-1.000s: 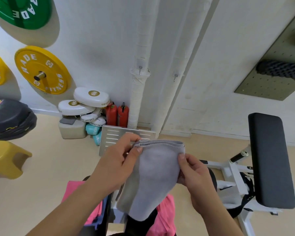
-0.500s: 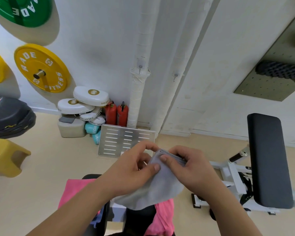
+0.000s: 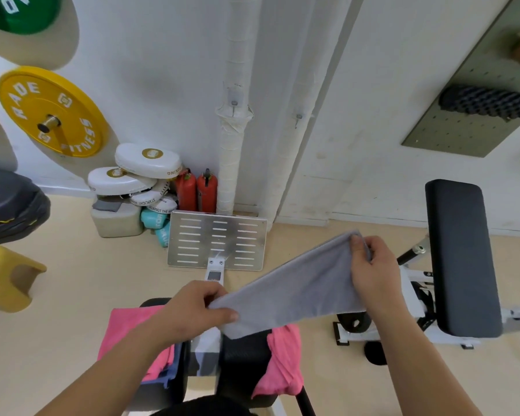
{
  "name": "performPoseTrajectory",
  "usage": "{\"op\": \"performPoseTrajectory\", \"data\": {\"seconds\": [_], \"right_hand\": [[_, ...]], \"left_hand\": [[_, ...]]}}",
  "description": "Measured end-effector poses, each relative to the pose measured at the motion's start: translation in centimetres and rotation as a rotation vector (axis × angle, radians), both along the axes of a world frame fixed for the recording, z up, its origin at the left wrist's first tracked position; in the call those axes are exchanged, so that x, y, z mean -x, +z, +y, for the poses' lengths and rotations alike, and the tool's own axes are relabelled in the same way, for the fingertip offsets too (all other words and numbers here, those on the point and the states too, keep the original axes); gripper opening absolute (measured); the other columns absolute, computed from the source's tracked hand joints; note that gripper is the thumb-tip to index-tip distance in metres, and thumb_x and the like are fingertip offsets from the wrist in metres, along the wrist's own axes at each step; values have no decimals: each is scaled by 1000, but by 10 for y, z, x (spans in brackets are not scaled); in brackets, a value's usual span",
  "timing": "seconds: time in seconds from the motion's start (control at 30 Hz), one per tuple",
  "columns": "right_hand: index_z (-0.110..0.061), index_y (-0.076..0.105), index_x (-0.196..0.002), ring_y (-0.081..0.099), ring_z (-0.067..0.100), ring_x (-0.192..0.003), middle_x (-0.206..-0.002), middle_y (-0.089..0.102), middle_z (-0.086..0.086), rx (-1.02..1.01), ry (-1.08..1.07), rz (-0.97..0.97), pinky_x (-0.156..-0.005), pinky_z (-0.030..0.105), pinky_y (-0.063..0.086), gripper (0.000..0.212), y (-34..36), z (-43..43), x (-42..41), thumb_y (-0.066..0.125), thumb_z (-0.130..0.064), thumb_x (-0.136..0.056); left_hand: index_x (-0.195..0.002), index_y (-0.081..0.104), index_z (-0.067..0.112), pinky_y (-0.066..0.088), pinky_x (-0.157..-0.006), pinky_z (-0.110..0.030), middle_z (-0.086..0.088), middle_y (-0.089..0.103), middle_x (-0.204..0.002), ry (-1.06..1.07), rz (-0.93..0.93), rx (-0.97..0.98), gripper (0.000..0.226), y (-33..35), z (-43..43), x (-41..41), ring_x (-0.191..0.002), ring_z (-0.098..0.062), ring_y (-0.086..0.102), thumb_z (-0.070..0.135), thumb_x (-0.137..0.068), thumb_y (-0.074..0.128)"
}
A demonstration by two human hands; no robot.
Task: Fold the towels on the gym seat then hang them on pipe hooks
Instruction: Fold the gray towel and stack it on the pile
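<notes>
- Half a second ago both hands met at the top edge of the grey towel (image 3: 297,289). Now they're apart and the towel is pulled out into a long, narrow, doubled strip running diagonally.
- Left hand (image 3: 198,310) pinches the lower-left end, thumb on top. Right hand (image 3: 373,271) pinches the upper-right end, fingers curled round the edge.
- The towel is in the air, above the gym seat (image 3: 243,349) and not touching it.
- Likely meaning: one fold done and being tensioned flat. Next comes another fold or the hanging.
- Both pipe hooks (image 3: 234,103) (image 3: 298,117) on the white pipes are bare, so nothing is hung yet.
- No real container here. The gym seat carries the rest: pink towel (image 3: 123,325) draped left, another pink one (image 3: 282,355) right, and blue cloth (image 3: 162,376) under the left one, all unfolded.
</notes>
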State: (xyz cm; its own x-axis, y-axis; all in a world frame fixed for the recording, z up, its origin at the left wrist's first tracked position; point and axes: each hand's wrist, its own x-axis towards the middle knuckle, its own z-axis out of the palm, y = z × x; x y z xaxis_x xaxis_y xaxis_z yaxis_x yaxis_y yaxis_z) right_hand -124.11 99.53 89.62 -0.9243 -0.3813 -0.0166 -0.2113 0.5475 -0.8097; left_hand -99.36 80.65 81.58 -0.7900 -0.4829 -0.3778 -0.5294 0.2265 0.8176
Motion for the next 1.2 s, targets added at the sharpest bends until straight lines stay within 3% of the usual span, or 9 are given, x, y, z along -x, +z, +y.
{"op": "performPoseTrajectory", "data": {"seconds": [0.2, 0.3, 0.47, 0.6, 0.77, 0.83, 0.97, 1.1, 1.2], "right_hand": [[-14, 60, -93, 63, 30, -90, -88, 66, 8, -33, -70, -101, -75, 40, 47, 33, -29, 15, -1, 49, -43, -105], [-18, 62, -92, 65, 28, -85, -87, 69, 8, 5, -54, -163, -80, 44, 52, 26, -41, 13, -14, 55, -40, -102], [-17, 63, -93, 52, 20, -66, -73, 58, 9, 80, 136, -296, -60, 36, 44, 17, -46, -6, -58, 63, -32, -100], [-18, 68, -90, 69, 21, -66, -81, 70, 15, 100, 345, -376, -57, 36, 59, 12, -44, -31, -100, 71, -28, -95], [-27, 74, -86, 73, 42, -83, -82, 75, 13, 113, 384, -508, -71, 62, 61, 13, -58, -41, -125, 76, -40, -88], [-23, 76, -87, 75, 41, -83, -84, 77, 14, 118, 383, -550, -71, 63, 61, 20, -58, -40, -129, 78, -42, -84], [-11, 76, -88, 75, 40, -85, -85, 76, 18, 163, 364, -632, -73, 61, 63, 9, -65, -46, -147, 75, -18, -93], [-20, 78, -94, 77, 31, -93, -93, 79, 10, 153, 395, -660, -85, 54, 63, 9, -71, -51, -158, 73, -27, -95], [-19, 73, -101, 77, 25, -96, -99, 79, 7, 144, 395, -682, -90, 50, 62, 21, -77, -56, -163, 84, -22, -83]], "left_hand": [[-86, 71, 9, 56, -75, -41, -9, 76, -88, 363, 163, -325, 31, 12, -6, -6, -79, -20, 70, 35, -79, 86], [-93, 73, 14, 63, -80, -54, -9, 78, -92, 514, 80, -313, 28, 7, 0, -8, -88, -30, 75, 41, -86, 79], [-95, 68, 11, 64, -63, -40, -9, 73, -90, 558, 58, -323, 20, 20, 22, -3, -78, -24, 71, 31, -97, 67], [-86, 68, 10, 64, -60, -37, -2, 64, -71, 480, 180, -273, 15, 37, 52, 6, -67, -12, 67, 22, -95, 69], [-86, 78, 20, 64, -71, -47, 0, 75, -76, 494, 245, -217, 15, 36, 66, -5, -76, -15, 74, 19, -96, 68], [-89, 80, 22, 65, -71, -44, 3, 77, -78, 555, 251, -218, 14, 35, 63, -15, -75, -10, 74, 18, -96, 69], [-90, 79, 28, 63, -75, -45, 1, 73, -83, 479, 209, -143, 14, 26, 59, -29, -82, -15, 73, 25, -96, 66], [-103, 70, 47, 54, -77, -11, 9, 65, -106, 429, 200, -127, 30, 24, 62, -39, -94, 4, 64, 19, -96, 62], [-117, 66, 49, 52, -85, -8, 17, 64, -120, 401, 225, -305, 46, 26, 60, -50, -105, 14, 60, 8, -98, 59]]}}
